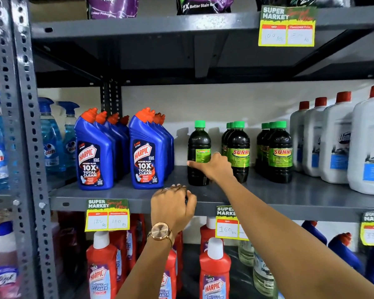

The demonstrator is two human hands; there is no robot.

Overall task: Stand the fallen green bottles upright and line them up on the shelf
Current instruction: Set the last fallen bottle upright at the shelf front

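A dark bottle with a green cap [198,152] stands upright alone on the grey middle shelf [125,196], its label turned partly away. My right hand [214,166] wraps around its lower half from the right. To its right stand two rows of the same green-capped bottles, one row [238,151] just behind my hand and another [279,152] further right, all upright with labels facing out. My left hand [173,206] hovers at the shelf's front edge, fingers curled, holding nothing; a watch is on its wrist.
Blue toilet-cleaner bottles [147,152] stand left of the lone bottle, with a gap between. White jugs with red caps [335,143] fill the right end. Blue spray bottles [52,137] are at far left. Price tags [107,214] hang from the shelf edge; red bottles [214,268] stand below.
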